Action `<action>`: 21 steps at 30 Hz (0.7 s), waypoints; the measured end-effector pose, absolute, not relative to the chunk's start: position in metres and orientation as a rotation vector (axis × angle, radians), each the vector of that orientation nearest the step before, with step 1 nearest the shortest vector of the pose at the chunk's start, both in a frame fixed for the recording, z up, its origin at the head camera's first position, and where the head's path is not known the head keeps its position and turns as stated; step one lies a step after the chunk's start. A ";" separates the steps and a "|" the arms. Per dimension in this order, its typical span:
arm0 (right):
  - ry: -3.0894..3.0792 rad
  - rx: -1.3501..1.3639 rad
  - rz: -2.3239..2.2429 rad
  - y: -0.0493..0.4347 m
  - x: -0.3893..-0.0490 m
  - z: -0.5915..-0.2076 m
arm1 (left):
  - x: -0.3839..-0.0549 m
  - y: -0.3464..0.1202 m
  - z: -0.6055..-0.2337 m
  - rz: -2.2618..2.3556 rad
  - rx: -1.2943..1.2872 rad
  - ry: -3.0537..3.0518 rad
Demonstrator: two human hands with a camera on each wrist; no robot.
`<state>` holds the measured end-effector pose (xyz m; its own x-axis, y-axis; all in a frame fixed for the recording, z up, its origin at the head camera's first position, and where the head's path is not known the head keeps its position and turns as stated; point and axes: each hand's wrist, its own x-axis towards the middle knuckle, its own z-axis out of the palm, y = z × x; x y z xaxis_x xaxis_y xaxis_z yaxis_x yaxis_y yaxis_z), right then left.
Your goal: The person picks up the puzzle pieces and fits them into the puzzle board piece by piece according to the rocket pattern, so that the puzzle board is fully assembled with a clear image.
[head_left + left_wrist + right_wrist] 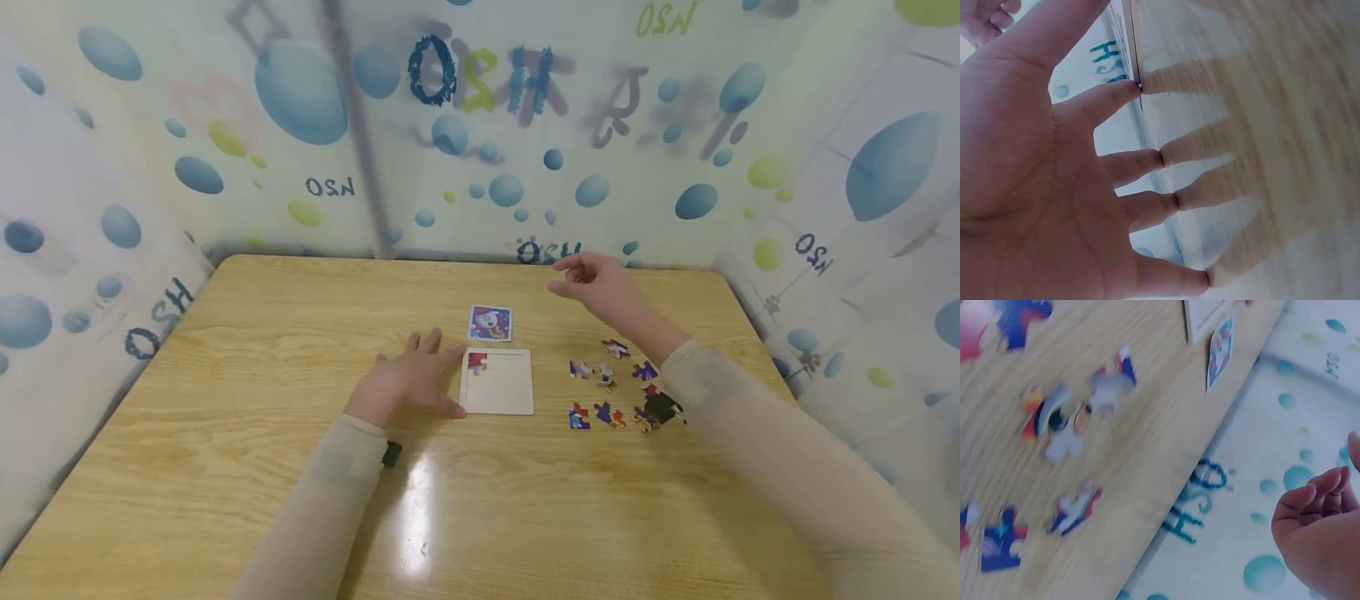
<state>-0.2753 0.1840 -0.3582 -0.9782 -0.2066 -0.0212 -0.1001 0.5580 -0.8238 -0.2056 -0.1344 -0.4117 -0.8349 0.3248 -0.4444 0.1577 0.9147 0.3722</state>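
Observation:
My left hand (pixel 412 379) is spread beside the white square puzzle tray (pixel 501 387), thumb and index finger at its left edge. In the left wrist view, its fingertips (pixel 1135 89) rest on the tabletop. One red puzzle piece (pixel 477 361) lies in the tray's upper left corner. Behind the tray lies a small picture card (pixel 491 323) of a white cartoon character. My right hand (pixel 596 285) is raised over the table's far side, its fingers loosely bent with nothing seen in them. Several loose puzzle pieces (pixel 606 377) lie right of the tray, also spread across the right wrist view.
The wooden table (pixel 262 350) meets a patterned curtain (pixel 480 167) at the back and sides. My right sleeve (pixel 757 442) passes over the right edge of the loose pieces. A black object (pixel 662 407) shows under that forearm, overlapping some pieces.

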 end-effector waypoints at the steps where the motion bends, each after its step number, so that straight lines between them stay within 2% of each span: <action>1: 2.678 -0.246 -1.398 0.190 -0.275 -0.356 | -0.206 -0.135 -0.412 0.442 0.346 2.560; 8: 2.726 -0.178 -1.351 0.233 -0.275 -0.358 | -0.206 -0.136 -0.413 0.449 0.342 2.560; 21: 2.719 -0.100 -1.202 0.290 -0.269 -0.392 | -0.206 -0.137 -0.414 0.457 0.352 2.562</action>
<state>-0.2693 0.2905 -0.3925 -0.9838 -0.1284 -0.1250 0.0061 0.6733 -0.7393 -0.2060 -0.1370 -0.4138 -0.8366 0.3301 -0.4372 0.1588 0.9099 0.3833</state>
